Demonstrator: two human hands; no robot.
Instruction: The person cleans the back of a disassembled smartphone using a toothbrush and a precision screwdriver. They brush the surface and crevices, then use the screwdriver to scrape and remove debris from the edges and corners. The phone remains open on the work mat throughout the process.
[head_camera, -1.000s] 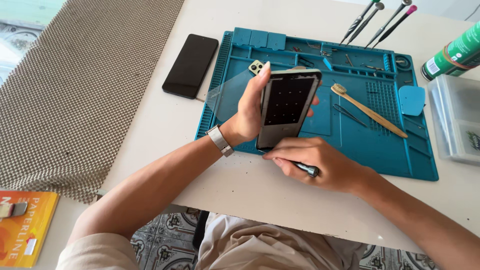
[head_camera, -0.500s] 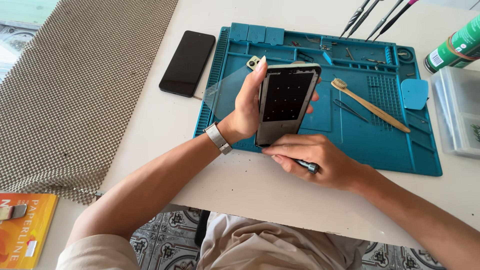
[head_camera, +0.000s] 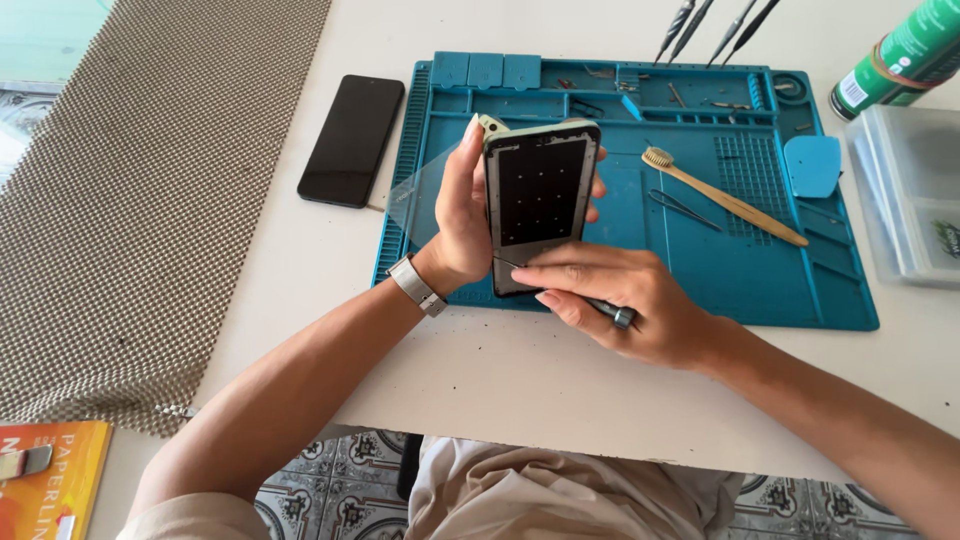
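My left hand (head_camera: 462, 215) grips an opened phone body (head_camera: 540, 195), dark inside with small dots, held upright over the blue work mat (head_camera: 700, 270). A watch sits on that wrist. My right hand (head_camera: 620, 300) holds a thin metal tool (head_camera: 622, 316) with its tip against the lower edge of the phone body. A clear glass sheet (head_camera: 415, 205) lies on the mat just left of my left hand.
A black phone (head_camera: 352, 140) lies face up left of the mat. On the mat are a wooden brush (head_camera: 725, 198), tweezers (head_camera: 683, 209) and a blue pick (head_camera: 812, 165). Screwdrivers (head_camera: 715, 25), a green can (head_camera: 905, 52) and a clear box (head_camera: 915, 195) sit at right. A woven cloth (head_camera: 140, 190) covers the left.
The phone body and both hands stay together over the mat. The right hand's tool tip has shifted slightly along the phone's lower edge.
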